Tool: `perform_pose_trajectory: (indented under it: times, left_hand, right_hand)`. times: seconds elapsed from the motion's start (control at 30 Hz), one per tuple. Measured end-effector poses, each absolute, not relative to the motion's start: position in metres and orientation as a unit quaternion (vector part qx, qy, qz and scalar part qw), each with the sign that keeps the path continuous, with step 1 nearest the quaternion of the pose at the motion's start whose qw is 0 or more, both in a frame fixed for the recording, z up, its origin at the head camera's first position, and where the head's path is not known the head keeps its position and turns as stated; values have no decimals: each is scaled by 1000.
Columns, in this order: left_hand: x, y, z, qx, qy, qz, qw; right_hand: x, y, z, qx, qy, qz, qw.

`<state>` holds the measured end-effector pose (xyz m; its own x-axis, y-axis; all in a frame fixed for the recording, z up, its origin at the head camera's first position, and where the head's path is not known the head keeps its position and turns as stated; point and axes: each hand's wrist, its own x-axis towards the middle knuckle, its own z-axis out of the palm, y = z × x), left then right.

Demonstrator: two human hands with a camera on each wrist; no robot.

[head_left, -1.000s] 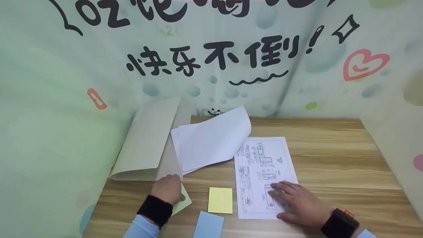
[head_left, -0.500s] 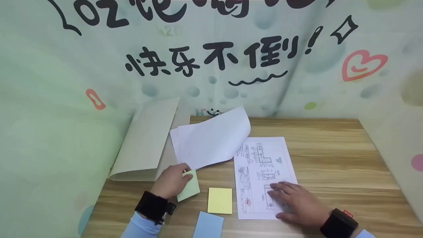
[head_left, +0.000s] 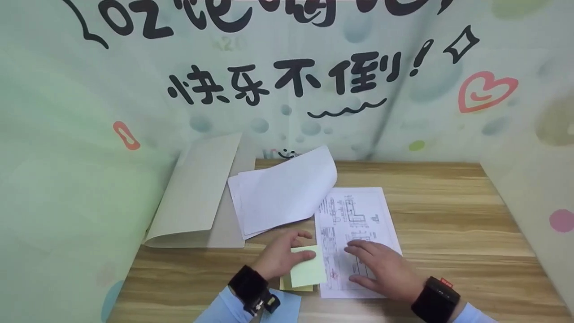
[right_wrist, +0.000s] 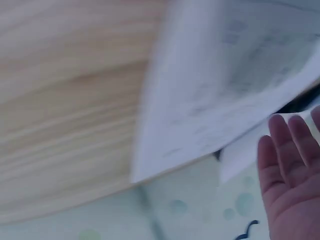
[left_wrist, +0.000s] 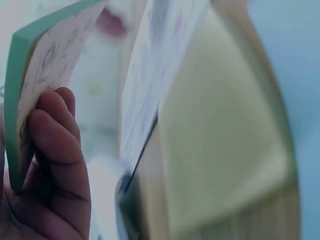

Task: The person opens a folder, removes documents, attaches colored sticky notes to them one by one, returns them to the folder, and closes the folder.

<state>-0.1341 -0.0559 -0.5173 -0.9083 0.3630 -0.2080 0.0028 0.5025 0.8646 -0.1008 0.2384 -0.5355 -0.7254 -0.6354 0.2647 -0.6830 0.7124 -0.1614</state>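
Note:
Thumb on top and fingers beneath, my left hand (head_left: pixel 281 255) pinches a light green sticky note pad (head_left: pixel 310 272) in the head view. That pad overlaps a yellow sticky note pad (head_left: pixel 300 288) and the left edge of a printed technical drawing (head_left: pixel 332 251). Seen from the left wrist, the green pad (left_wrist: pixel 52 60) is tilted, and its underside bears small printed patterns. My right hand (head_left: pixel 385 269) hovers over the drawing, fingers relaxed and holding nothing; its palm shows in the right wrist view. A blue sticky note pad (head_left: pixel 287 307) lies partly behind the left wrist's camera.
A beige folder (head_left: pixel 193 193) lies half open at the back left of the wooden table (head_left: pixel 448 224). White sheets (head_left: pixel 282 193) stick out of it, one curling up and overlapping the drawing's top corner. A printed cloth (head_left: pixel 381 130) closes off the back.
My left hand has picked up the green pad from beside the folder and carried it right, over the yellow pad. My right hand has shifted slightly left and up off the drawing.

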Motion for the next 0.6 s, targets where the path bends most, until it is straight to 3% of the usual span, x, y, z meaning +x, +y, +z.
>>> perform_pose_trajectory:
  times: [0.17,0.4,0.6]
  left_hand:
    - [-130,-34,-521,146,830,501,194]
    - [-126,-27,-525,150,816,524,193]
    - [-125,-30,-527,93,683,664,288]
  right_hand:
    - [-92,206,-525,410,-888,187,87]
    - [-93,191,-529,445,-863,193,141]
    - [-102,194,-528,406,-881,186,154]
